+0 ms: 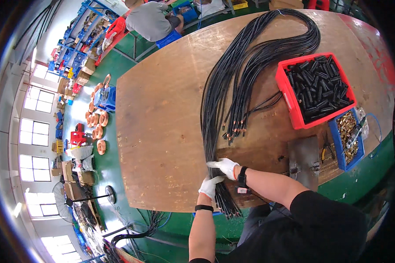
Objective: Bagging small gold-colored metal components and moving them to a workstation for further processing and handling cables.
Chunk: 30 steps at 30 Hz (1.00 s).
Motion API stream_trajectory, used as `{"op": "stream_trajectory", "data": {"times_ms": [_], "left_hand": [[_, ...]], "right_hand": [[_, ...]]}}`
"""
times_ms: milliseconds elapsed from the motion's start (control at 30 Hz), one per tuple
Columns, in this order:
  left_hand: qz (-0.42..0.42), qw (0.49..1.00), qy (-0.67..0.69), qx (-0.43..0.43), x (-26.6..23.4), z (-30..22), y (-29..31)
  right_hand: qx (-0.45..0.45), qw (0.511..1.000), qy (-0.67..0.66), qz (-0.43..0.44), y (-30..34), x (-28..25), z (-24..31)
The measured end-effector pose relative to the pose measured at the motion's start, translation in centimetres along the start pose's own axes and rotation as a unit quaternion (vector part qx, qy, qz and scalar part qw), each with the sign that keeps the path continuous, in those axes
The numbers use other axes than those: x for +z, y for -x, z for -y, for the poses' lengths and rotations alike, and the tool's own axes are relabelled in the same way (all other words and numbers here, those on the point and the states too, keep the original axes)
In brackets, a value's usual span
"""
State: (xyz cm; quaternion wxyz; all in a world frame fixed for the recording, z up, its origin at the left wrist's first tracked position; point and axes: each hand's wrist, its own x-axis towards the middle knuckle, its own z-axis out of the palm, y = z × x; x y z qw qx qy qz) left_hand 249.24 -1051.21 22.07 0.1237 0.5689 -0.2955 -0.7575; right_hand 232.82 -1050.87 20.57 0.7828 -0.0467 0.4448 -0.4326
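A long bundle of black cables [208, 116] lies looped on the wooden table, one leg running down to the near edge. My left hand [209, 186], in a white glove, is closed round that leg close to the edge. Just above it my right hand [225, 167], gloved too, grips the same bundle from the right side. Below my hands the loose cable ends [228, 206] hang past the table edge. The loop's other ends, with bare copper tips [238, 127], rest mid-table. My palms and the cables inside them are hidden.
To the right stand a red bin [287, 103] of black tubular pieces and a blue bin [343, 163] of small brass-coloured parts. Pliers [326, 149] and a dark metal plate [303, 162] lie nearby. A person [151, 22] sits beyond the far edge; a fan [66, 201] stands left.
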Motion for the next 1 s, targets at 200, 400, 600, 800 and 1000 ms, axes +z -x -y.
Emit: {"op": "stream_trajectory", "data": {"times_ms": [200, 400, 600, 800, 1000], "left_hand": [[-0.031, 0.985, -0.010, 0.169, 4.0, 0.3, 3.8], [0.085, 0.935, -0.221, 0.265, 12.1, -4.2, 10.2], [0.019, 0.983, -0.163, 0.086, 9.5, 9.5, 2.6], [0.003, 0.981, -0.119, 0.152, 10.4, 11.0, 1.7], [-0.015, 0.979, -0.116, 0.168, 13.2, 4.8, -3.1]], "right_hand": [[-0.095, 0.952, 0.289, -0.018, 4.3, 1.2, 2.7], [-0.241, 0.960, 0.140, 0.009, 16.7, -1.1, 6.5], [-0.111, 0.973, 0.132, -0.156, 11.4, -7.8, -3.3], [-0.134, 0.890, 0.398, -0.179, 9.6, -7.4, -2.1], [-0.160, 0.855, 0.481, -0.108, 5.5, -8.9, 4.5]]}}
